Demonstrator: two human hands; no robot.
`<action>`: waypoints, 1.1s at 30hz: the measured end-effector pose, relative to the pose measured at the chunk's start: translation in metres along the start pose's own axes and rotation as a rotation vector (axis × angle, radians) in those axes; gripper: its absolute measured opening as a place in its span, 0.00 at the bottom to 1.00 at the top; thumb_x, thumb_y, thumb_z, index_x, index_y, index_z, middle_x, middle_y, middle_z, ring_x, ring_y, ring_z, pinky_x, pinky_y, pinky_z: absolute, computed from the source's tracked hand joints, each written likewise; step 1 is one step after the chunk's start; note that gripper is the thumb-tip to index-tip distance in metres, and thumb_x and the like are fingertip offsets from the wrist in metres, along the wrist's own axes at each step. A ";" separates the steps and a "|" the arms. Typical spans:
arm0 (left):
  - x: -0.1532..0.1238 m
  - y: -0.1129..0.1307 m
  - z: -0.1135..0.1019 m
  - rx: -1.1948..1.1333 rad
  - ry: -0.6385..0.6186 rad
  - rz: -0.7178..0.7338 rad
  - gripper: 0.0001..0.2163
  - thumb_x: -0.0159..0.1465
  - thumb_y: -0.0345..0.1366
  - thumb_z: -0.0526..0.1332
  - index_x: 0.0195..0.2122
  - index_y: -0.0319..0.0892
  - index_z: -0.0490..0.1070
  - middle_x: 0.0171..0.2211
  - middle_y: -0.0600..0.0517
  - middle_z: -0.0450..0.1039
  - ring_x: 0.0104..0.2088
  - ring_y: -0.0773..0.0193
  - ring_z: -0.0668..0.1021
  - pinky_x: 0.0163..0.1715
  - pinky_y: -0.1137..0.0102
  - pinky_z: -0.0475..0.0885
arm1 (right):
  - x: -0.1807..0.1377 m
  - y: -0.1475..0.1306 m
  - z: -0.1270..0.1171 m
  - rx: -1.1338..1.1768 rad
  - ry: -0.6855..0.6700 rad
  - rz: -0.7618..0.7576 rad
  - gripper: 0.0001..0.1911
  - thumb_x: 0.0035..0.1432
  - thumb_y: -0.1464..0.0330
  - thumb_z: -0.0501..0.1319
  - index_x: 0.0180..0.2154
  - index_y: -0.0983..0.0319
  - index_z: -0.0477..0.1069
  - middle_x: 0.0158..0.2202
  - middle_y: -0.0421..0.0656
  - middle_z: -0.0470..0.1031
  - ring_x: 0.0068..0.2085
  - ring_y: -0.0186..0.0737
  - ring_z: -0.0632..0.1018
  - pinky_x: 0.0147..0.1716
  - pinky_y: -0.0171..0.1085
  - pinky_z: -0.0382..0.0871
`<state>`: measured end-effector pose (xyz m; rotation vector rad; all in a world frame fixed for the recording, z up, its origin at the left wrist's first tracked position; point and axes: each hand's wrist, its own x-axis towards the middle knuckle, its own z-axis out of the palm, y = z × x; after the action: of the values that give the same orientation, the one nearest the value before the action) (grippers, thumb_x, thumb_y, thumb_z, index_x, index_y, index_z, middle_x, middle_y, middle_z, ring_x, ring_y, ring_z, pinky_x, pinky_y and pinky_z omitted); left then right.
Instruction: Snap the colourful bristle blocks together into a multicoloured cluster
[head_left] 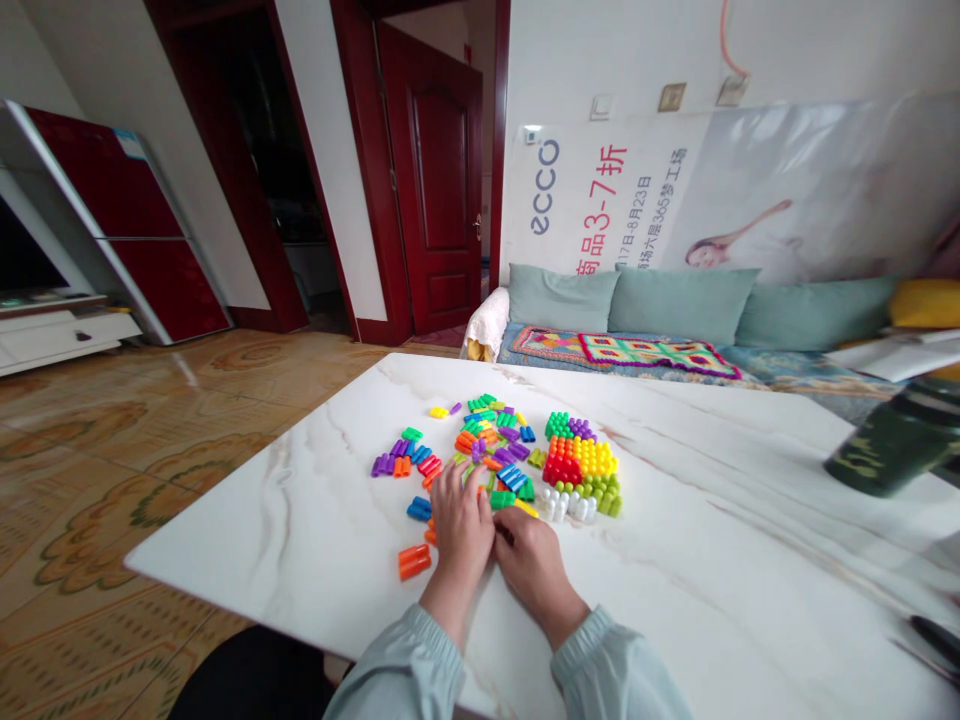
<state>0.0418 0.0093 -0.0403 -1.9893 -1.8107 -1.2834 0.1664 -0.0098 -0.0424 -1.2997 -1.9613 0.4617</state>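
Observation:
My left hand (459,515) lies over the near edge of a pile of colourful plastic building blocks (512,452), its fingers stretched forward among them. Beside it, almost touching its thumb, my right hand (531,555) is curled closed; whatever its fingers hold is hidden. A green block (502,499) and a yellow block (526,508) lie just beyond the right hand. Left of my left hand are a larger orange block (414,562) and a blue block (419,508). To the right, blocks stand knobs up in colour groups: red (562,468), yellow (596,457), white (568,504), lime (602,493).
The blocks are on a white marbled table (300,540). A dark green bottle (889,440) stands at its right side, with a black object (934,634) near the right edge. Behind the table is a sofa with teal cushions (679,303).

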 end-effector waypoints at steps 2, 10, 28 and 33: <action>0.001 0.001 -0.002 -0.005 -0.032 0.003 0.14 0.63 0.26 0.56 0.47 0.42 0.75 0.50 0.43 0.74 0.54 0.49 0.71 0.57 0.50 0.66 | 0.000 0.000 0.002 -0.065 -0.032 -0.005 0.11 0.55 0.77 0.56 0.29 0.60 0.75 0.31 0.41 0.78 0.32 0.37 0.76 0.32 0.33 0.61; 0.004 0.001 -0.004 -0.048 -0.058 -0.011 0.11 0.62 0.26 0.57 0.41 0.42 0.76 0.43 0.46 0.77 0.47 0.52 0.75 0.51 0.53 0.69 | 0.002 0.002 0.004 -0.086 -0.032 0.018 0.11 0.54 0.76 0.55 0.30 0.59 0.75 0.31 0.41 0.79 0.32 0.36 0.76 0.31 0.32 0.59; 0.131 -0.026 0.010 -0.139 -0.292 -0.246 0.17 0.59 0.27 0.59 0.51 0.40 0.72 0.50 0.44 0.76 0.53 0.57 0.75 0.55 0.65 0.67 | 0.001 -0.001 0.001 -0.060 -0.021 0.040 0.10 0.55 0.74 0.58 0.29 0.57 0.76 0.29 0.40 0.79 0.30 0.37 0.77 0.29 0.33 0.58; 0.141 -0.039 0.048 -0.044 -0.459 -0.376 0.26 0.49 0.26 0.67 0.51 0.41 0.71 0.51 0.41 0.75 0.53 0.50 0.75 0.50 0.64 0.69 | 0.002 -0.002 0.002 -0.059 -0.010 0.055 0.10 0.54 0.74 0.58 0.29 0.57 0.76 0.29 0.39 0.79 0.30 0.36 0.77 0.29 0.32 0.58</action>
<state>0.0163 0.1526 0.0086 -2.1749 -2.4833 -1.0054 0.1635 -0.0090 -0.0422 -1.3939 -1.9643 0.4407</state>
